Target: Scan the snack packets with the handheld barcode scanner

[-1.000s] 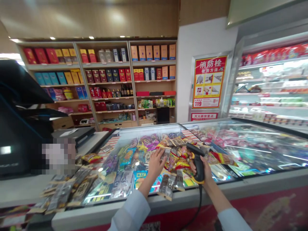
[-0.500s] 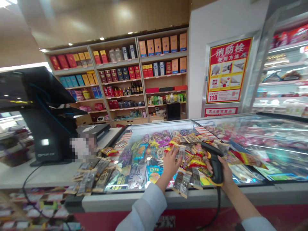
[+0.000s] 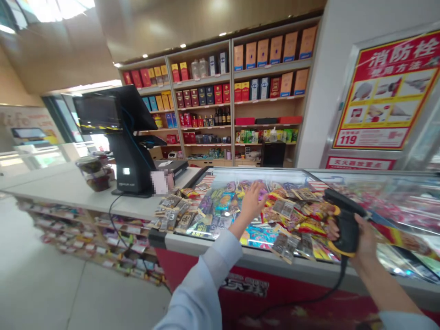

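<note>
My right hand is wrapped round the grip of a black and yellow barcode scanner, held over the glass lid of a chest freezer. Its cable hangs down in front of the red freezer front. Several snack packets lie spread on the glass. My left hand is raised just above the packets with its fingers stretched out and holds nothing.
A black till screen on a stand sits on the white counter to the left, beside jars. Shelves of boxed goods fill the back wall. A red fire-hydrant poster hangs at right.
The view has swung left, showing the till and floor. My left hand has lifted off the packets and moved farther back; the scanner has stayed in my right hand.
</note>
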The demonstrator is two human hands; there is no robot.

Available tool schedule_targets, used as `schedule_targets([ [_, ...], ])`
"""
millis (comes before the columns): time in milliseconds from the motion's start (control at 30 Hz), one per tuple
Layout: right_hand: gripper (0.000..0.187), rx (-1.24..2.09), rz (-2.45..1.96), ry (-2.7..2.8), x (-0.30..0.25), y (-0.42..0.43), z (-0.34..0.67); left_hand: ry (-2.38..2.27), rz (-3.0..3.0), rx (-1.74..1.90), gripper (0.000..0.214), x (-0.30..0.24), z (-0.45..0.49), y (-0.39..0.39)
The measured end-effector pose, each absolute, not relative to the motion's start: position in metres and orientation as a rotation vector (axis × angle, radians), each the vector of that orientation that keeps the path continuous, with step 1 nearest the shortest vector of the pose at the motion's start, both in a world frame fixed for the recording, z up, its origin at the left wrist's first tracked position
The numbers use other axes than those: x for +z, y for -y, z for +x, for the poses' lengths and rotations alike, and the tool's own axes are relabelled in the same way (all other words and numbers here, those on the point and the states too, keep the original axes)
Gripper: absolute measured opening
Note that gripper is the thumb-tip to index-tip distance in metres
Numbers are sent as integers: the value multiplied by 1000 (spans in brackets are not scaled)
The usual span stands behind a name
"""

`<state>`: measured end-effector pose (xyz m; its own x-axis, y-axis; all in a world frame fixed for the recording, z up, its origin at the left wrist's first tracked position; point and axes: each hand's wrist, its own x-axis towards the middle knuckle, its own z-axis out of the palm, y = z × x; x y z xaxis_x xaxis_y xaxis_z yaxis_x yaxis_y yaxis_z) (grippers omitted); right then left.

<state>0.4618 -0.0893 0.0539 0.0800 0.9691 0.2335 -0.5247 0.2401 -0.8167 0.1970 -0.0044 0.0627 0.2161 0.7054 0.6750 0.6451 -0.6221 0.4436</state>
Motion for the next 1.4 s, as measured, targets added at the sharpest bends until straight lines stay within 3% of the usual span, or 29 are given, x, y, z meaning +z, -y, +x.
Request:
schedule_targets([
  [233, 37, 1354, -565, 983, 71, 76, 391, -1663, 2269, 1615, 43, 94, 66, 3],
  [533, 36, 1572, -435, 1056, 69, 48, 269, -2113, 2056, 1693, 39, 67, -74, 29],
  [800, 36, 1792, -360, 1067, 27, 23, 172, -2949, 1321, 1331, 59, 15, -106, 47],
  [1067, 40, 1924, -515, 1204, -12, 17, 153, -2993, 1123, 1262, 53, 2, -109, 34],
  [1267, 42, 1985, -556, 1196, -16, 20, 153, -2724, 1414, 1695, 46, -12, -105, 34],
  [1400, 38, 2019, -473, 1165, -18, 20, 152, -2535, 1456, 1892, 30, -17, -103, 35],
])
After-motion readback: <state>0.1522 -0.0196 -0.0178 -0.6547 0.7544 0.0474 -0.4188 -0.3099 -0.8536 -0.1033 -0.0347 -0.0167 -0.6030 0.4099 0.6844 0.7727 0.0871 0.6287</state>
